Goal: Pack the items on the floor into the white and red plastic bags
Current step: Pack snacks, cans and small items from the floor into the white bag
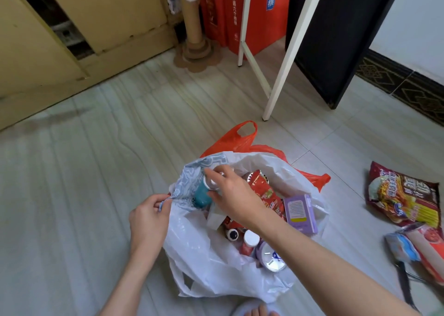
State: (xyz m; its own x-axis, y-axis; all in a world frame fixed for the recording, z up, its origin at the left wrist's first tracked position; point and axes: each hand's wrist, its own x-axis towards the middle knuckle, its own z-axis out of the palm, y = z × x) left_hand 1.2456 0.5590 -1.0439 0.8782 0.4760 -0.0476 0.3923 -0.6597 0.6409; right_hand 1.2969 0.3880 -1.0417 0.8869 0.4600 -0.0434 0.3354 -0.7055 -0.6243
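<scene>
White plastic bag stands open on floor, mostly filled; red plastic bag behind it. Noodle packet lies well right, nearer right arm. Left hand pinches bag rim. Right hand grips teal can by its top, axis roughly upright, inside bag mouth.

Chinese characters "个核桃" on a blue label of the red box; other print illegible.
</scene>
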